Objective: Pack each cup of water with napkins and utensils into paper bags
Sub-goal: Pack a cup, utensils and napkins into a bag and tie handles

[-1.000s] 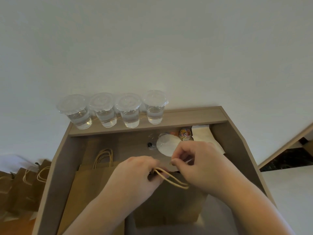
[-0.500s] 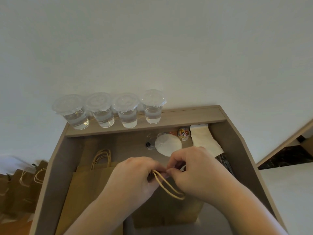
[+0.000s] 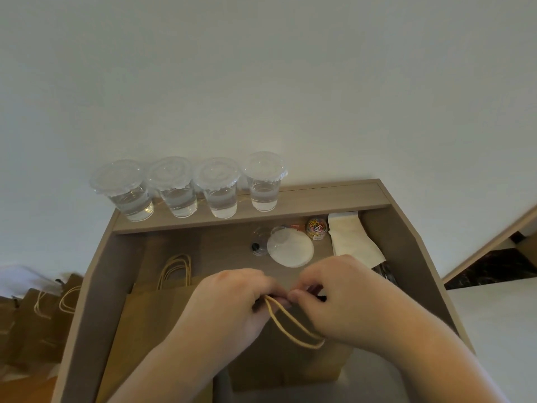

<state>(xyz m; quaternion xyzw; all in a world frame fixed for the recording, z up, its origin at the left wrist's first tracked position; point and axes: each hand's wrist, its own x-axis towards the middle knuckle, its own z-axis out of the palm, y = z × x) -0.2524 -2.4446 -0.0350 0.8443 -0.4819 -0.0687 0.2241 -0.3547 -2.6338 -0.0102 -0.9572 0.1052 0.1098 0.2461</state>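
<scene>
Left hand (image 3: 232, 303), right hand (image 3: 343, 298) both pinch bag (image 3: 290, 365) mouth between them, at handles (image 3: 293, 330); spread evenly, gently; paper probably tears.

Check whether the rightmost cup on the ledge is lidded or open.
Lidded. A clear plastic lid sits over the rim of the rightmost cup, which stands upright, partly filled with water.

Soft, even, rather dim light; wide-angle bending at the edges; slight overall softness.
</scene>
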